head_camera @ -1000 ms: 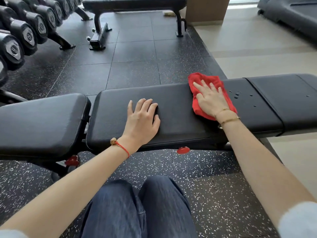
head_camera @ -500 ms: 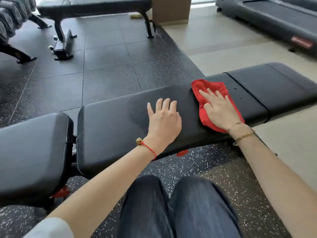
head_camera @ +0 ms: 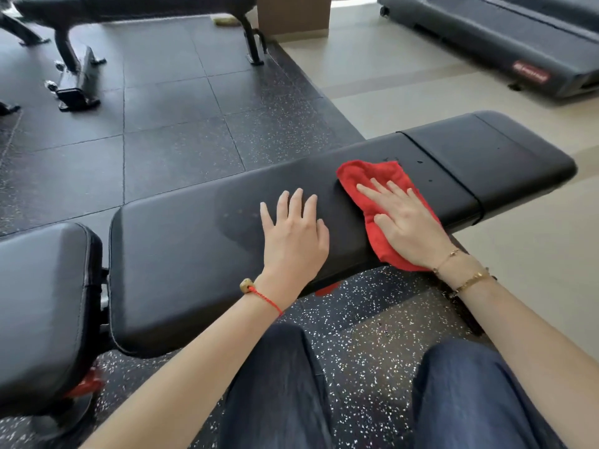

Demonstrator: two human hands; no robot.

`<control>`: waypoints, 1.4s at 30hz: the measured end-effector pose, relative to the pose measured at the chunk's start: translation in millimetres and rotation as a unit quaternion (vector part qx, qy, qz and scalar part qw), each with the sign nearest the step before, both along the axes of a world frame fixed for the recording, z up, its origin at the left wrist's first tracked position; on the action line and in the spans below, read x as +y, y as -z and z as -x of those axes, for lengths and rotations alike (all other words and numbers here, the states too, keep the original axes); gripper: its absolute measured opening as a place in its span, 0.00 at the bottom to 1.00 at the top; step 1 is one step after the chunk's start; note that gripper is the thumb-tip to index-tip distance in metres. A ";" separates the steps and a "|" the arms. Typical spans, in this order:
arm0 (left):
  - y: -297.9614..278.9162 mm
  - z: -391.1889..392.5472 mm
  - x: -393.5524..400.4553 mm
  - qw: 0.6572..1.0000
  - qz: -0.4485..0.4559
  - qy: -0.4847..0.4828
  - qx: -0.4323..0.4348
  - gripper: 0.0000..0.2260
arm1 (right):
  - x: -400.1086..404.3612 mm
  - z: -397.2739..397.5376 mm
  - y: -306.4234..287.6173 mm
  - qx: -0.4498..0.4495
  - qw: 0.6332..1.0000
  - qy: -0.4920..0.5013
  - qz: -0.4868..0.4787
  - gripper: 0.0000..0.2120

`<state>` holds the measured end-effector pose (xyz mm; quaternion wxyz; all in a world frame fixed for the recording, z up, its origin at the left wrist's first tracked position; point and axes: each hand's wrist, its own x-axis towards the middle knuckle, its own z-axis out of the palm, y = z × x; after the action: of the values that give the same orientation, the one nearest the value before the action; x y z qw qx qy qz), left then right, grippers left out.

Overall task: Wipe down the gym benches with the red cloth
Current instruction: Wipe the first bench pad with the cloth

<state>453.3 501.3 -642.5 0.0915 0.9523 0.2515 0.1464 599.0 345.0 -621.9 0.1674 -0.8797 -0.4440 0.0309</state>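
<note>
Under the right hand (head_camera: 406,226) — fingers straight, palm pressing flat — lies the crumpled red microfibre cloth (head_camera: 372,186) on the black padded vinyl bench (head_camera: 194,254). Its long axis runs from wrist to beyond the fingertips. Beside it, the left hand (head_camera: 293,241) rests flat — fingers extended.

Bare black pad of the bench (head_camera: 194,254) open leftward, left hand (head_camera: 293,236) flat mid-pad beside the red cloth (head_camera: 372,179), possibly droplets just beyond it, pad seam (head_camera: 453,186) rightward, padded seat (head_camera: 42,303) across a gap at far left.
</note>
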 end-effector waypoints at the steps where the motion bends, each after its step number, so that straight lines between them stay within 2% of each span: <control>1: -0.6 -0.1 -0.7 1.000 0.003 -0.002 0.001 0.22 | 0.4 -12.2 -0.4 0.003 1.000 0.019 0.008 0.27; 4: -2.0 -2.6 -4.6 1.000 0.007 -0.019 0.006 0.22 | 19.0 -51.6 -8.3 0.032 0.995 0.078 0.046 0.25; 6: -4.5 -6.4 -9.6 0.999 0.015 -0.032 0.009 0.22 | 39.5 -62.2 -13.7 0.047 0.994 0.074 0.066 0.25; 11: -9.0 -23.3 -22.6 0.995 0.025 -0.098 -0.002 0.21 | 51.1 -21.5 -6.7 0.014 0.995 -0.088 0.045 0.27; 15: -5.5 -33.7 -34.9 0.990 0.017 -0.139 -0.005 0.22 | 8.5 -20.1 -1.3 -0.007 0.989 -0.144 0.010 0.28; 19: -3.6 -37.7 -38.9 0.985 0.010 -0.169 -0.023 0.21 | -10.5 -65.1 0.3 -0.005 0.992 -0.124 0.016 0.28; 24: -4.2 -39.4 -40.1 0.983 -0.002 -0.181 -0.037 0.20 | 44.0 -116.6 -7.1 0.003 0.994 -0.078 0.072 0.26; 28: -5.7 -39.6 -42.9 0.980 0.003 -0.193 -0.046 0.20 | 54.4 -91.0 -6.7 -0.014 0.985 -0.157 0.074 0.26; 33: -7.8 -38.4 -45.4 0.981 0.014 -0.188 -0.046 0.20 | -12.4 -75.8 -4.4 -0.030 0.965 -0.256 0.050 0.28; 37: -7.5 -36.4 -45.8 0.982 0.020 -0.181 -0.049 0.20 | -37.2 -120.7 -2.3 -0.033 0.983 -0.171 0.048 0.28; 42: -6.3 -39.0 -46.6 0.982 0.014 -0.186 -0.043 0.20 | 25.0 -157.5 -5.2 0.010 0.992 -0.105 0.074 0.26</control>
<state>492.3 454.7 -636.2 0.0873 0.8804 0.4217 0.1983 756.6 370.1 -616.7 0.1020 -0.8380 -0.5284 0.0900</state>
